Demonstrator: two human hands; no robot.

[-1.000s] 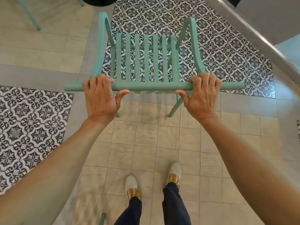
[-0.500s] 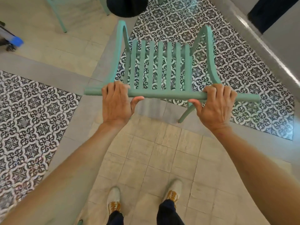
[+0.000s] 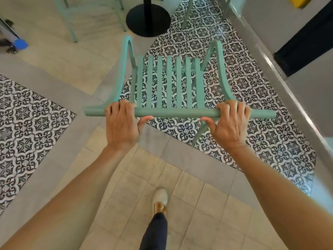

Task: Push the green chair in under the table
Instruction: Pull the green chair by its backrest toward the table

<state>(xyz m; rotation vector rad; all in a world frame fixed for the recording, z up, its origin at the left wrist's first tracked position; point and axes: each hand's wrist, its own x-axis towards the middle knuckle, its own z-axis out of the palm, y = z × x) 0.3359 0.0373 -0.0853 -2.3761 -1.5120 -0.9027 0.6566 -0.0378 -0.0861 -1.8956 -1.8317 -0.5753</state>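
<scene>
The green chair [image 3: 169, 82] has a slatted seat and curved arms, and I look down on it from behind its back. My left hand [image 3: 121, 124] grips the left part of the top back rail. My right hand [image 3: 229, 125] grips the right part of the same rail. Ahead of the chair stands the table's black round base [image 3: 148, 19] with its black post rising out of view at the top edge. The tabletop is out of view.
Another green chair [image 3: 86, 17] stands at the upper left, and a green chair leg [image 3: 187, 13] shows right of the base. A grey wall with a metal strip [image 3: 281, 74] runs along the right. A blue-tipped object [image 3: 20, 44] lies at the far left. My foot [image 3: 160, 199] is below.
The chair and both hands have advanced toward the table's black base, which now shows fully with its post. One foot has stepped forward; only one shoe is visible.
</scene>
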